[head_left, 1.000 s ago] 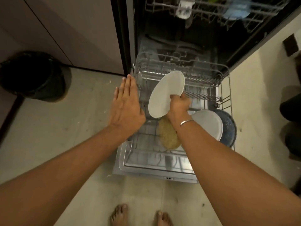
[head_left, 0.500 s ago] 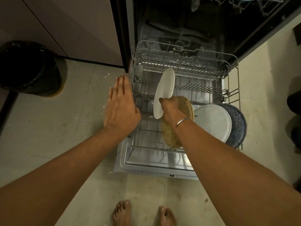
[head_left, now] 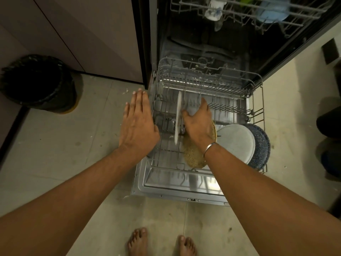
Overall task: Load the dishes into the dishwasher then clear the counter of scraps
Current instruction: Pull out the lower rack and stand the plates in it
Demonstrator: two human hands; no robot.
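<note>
I am setting the white plate [head_left: 177,117] in the lower rack [head_left: 212,84], my left hand [head_left: 137,124] with its grip apart, my right hand [head_left: 198,124] with a grip I cannot tell, and missing the prongs [head_left: 227,108] might tip it.

**Desk:** How many dishes are in the lower rack [head_left: 208,84]?

**Operator:** On my feed I count four, all standing on edge: one white plate [head_left: 178,115], one tan woven disc [head_left: 193,154], one pale grey plate [head_left: 238,143] and one blue speckled dish [head_left: 262,145].

**Desk:** And the rest of the frame?

**Operator:** One dishwasher [head_left: 177,185] with two racks. The upper rack [head_left: 184,8] carries three items I can make out: one white [head_left: 214,10], one blue [head_left: 273,10], one green [head_left: 249,0]. Two hands, left hand [head_left: 137,124] and right hand [head_left: 199,126]. One bangle [head_left: 210,147]. Two bare feet [head_left: 137,241] [head_left: 187,244]. One black bin [head_left: 38,82].
</note>
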